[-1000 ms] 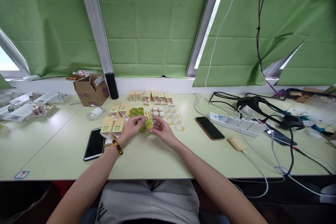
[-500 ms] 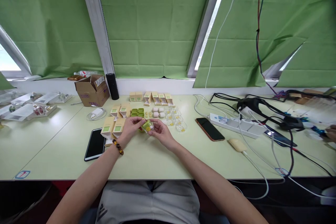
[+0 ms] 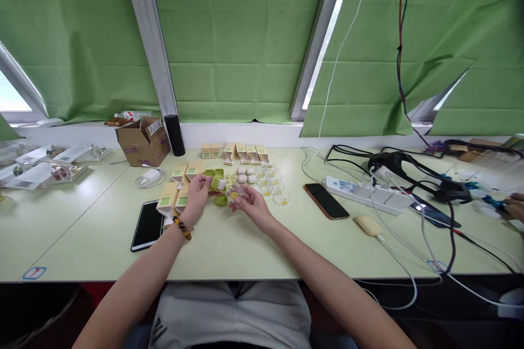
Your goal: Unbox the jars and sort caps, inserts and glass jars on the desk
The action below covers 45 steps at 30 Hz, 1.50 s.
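Observation:
My left hand (image 3: 198, 196), with a beaded bracelet (image 3: 182, 228) at the wrist, pinches a small green holder (image 3: 215, 182) with a pale pink cylinder (image 3: 221, 184) in it. Close by on the right, my right hand (image 3: 254, 207) grips a clear plastic cover (image 3: 234, 193) bearing a yellow round mark. The two pieces are apart. Below them on the table lies another green holder (image 3: 221, 200); more are partly hidden behind my left hand. Several pale cylinders (image 3: 242, 179), small yellow pieces (image 3: 228, 179) and clear covers (image 3: 281, 197) lie beyond my hands.
Open cream boxes (image 3: 167, 199) stand left of my hands, with more boxes (image 3: 241, 154) behind. A dark-screened phone (image 3: 146, 226) lies left, another phone (image 3: 326, 200) right. A power strip (image 3: 368, 195), cables and a black headset (image 3: 393, 166) occupy the right. A carton (image 3: 143, 144) stands back left.
The green holder and clear cover, together between my hands before, are now apart. My left hand has moved slightly up and away with the holder; the cover stays in my right hand.

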Motion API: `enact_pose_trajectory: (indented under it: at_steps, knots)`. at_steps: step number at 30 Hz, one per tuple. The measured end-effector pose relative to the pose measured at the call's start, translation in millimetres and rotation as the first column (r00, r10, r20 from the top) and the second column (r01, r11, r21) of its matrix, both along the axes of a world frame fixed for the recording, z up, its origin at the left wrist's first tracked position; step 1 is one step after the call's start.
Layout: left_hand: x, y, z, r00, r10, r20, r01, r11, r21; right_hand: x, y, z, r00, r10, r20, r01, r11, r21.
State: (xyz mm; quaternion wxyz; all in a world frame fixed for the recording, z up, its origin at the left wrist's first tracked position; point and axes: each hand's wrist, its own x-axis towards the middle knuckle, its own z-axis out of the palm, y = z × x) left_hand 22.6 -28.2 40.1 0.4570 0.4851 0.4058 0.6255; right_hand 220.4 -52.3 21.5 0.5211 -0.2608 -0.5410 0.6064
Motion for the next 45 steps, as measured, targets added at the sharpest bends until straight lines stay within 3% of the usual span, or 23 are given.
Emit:
enact_pose_trajectory:
  at_steps: [4,11,14,16,17,19,21,23,25,28,31,33,36,41,45]
  knots:
    - [-1,-1,1.2,0.986,-0.053,0.16,0.057,0.998,-0.022,3,0,4,0.991,0.014,-0.13,-0.026,0.996,-0.091]
    - [4,-6,1.8,0.97,-0.082,0.228,0.094,0.995,-0.041,17,7,10,0.955,-0.012,-0.296,-0.038,0.986,-0.163]
    - [3,-6,1.7,0.969,-0.075,0.234,0.088,0.995,-0.045,19,6,13,0.969,-0.084,-0.233,0.067,0.995,-0.08]
    - [3,-6,1.5,0.971,-0.074,0.226,0.087,0.995,-0.05,18,2,14,0.97,-0.22,-0.103,0.229,0.969,0.087]
    - [4,-6,1.3,0.973,-0.072,0.221,0.084,0.995,-0.049,17,0,13,0.949,-0.314,-0.034,0.314,0.928,0.201]
    - [4,-6,1.0,0.975,-0.072,0.208,0.083,0.996,-0.045,14,-5,10,0.866,-0.496,0.063,0.419,0.789,0.449]
    - [5,-6,0.4,0.978,-0.073,0.197,0.083,0.996,-0.04,12,-9,6,0.789,-0.608,0.091,0.413,0.634,0.653]
    - [6,-5,-0.6,0.979,-0.072,0.19,0.081,0.996,-0.038,11,-11,3,0.752,-0.654,0.084,0.362,0.516,0.776]
    - [5,-4,-1.7,0.98,-0.069,0.187,0.077,0.997,-0.032,10,-11,1,0.736,-0.673,0.077,0.328,0.454,0.828]
    - [5,-3,-3.4,0.98,-0.069,0.185,0.074,0.997,-0.021,10,-11,1,0.725,-0.685,0.077,0.319,0.433,0.843]
    - [4,-3,-4.4,0.979,-0.071,0.189,0.075,0.997,-0.018,11,-11,0,0.752,-0.656,0.062,0.332,0.459,0.824]
    - [4,-3,-4.4,0.98,-0.071,0.186,0.075,0.997,-0.017,10,-11,-2,0.789,-0.612,0.048,0.346,0.507,0.79]
    - [5,-4,-3.4,0.982,-0.06,0.181,0.065,0.998,-0.017,8,-13,-1,0.856,-0.516,0.023,0.367,0.64,0.675]
    - [5,-6,-0.7,0.983,-0.054,0.176,0.059,0.998,-0.022,9,-11,14,0.952,-0.28,-0.122,0.305,0.888,0.343]
    - [5,-6,0.0,0.984,-0.052,0.17,0.058,0.998,-0.026,21,-2,26,0.946,-0.139,-0.292,0.179,0.977,0.116]
